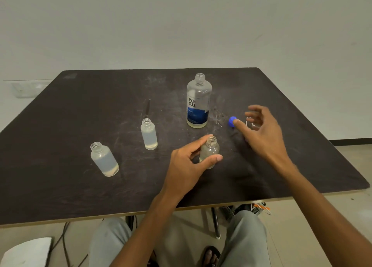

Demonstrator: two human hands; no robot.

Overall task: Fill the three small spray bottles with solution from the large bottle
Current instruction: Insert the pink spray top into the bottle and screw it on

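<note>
My left hand pinches the small clear plastic spray bottle, upright and uncapped on the dark scuffed desk. The large clear bottle with the blue label stands open, long axis vertical, beyond it and up-left of my right hand, which hovers with loose, spread fingers, holding nothing, beside a blue cap. I judge the right hand better placed to lift it.

Dark table carries three small bottles, large bottle, blue cap.
</note>
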